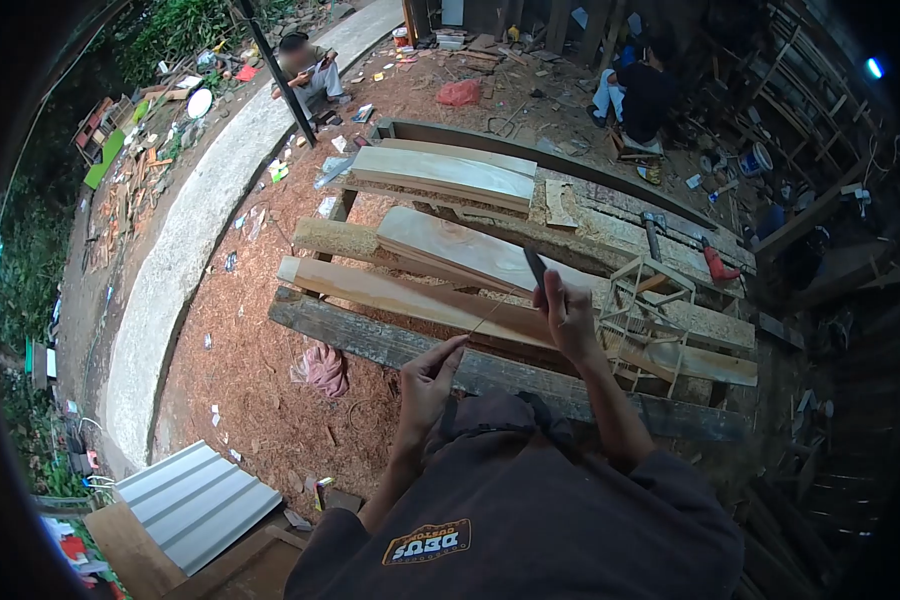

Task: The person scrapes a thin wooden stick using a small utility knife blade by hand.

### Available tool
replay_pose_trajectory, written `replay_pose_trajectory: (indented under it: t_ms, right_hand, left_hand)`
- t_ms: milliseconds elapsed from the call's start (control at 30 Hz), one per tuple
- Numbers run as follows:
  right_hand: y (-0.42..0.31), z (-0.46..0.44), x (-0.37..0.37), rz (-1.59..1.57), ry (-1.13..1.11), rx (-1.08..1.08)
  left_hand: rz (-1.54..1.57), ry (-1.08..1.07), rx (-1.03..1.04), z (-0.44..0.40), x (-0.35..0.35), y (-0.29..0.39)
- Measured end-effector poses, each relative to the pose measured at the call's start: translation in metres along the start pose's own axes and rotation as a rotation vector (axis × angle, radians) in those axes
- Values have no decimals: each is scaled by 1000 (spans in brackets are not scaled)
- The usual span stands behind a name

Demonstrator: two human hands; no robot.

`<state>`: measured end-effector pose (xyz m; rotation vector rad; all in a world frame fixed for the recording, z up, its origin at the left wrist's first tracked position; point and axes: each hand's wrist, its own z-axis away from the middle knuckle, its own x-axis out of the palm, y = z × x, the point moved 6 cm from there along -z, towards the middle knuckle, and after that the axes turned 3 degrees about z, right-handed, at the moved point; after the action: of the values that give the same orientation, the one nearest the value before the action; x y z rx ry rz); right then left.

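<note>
My right hand is closed round a dark-bladed knife, its blade pointing up and to the left. My left hand pinches the near end of a thin stick, which slants up toward the right hand. Both hands are above the near side of a workbench of long planks. Below and beyond them lie a pale wide board and a long narrow plank. To the right of my right hand stands a small openwork wooden frame on the bench.
A dark weathered beam forms the bench's near edge. A hammer and a red tool lie at the right. Two people sit beyond the bench, one at each side. A pink cloth lies on shavings at lower left.
</note>
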<state>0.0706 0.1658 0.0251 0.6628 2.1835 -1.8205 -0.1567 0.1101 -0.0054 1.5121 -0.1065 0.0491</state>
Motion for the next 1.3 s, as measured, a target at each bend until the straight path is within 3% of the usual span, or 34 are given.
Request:
replay_pose_trajectory:
  t_ms: [100, 233, 333, 733, 1300]
  right_hand:
    - [-16, 13, 11, 75, -112, -134]
    - [-14, 8, 10, 35, -57, -154]
    - [-13, 12, 16, 83, -135, -91]
    - [-5, 11, 17, 17, -82, -146]
    - [-2, 9, 6, 48, -45, -106]
  left_hand:
    - [102, -52, -89, 2, 2, -6]
    - [168, -120, -229, 3, 8, -8]
    - [163, -143, -228, 3, 9, -5]
    - [267, -240, -401, 6, 10, -12]
    - [130, -195, -187, -1, 3, -20]
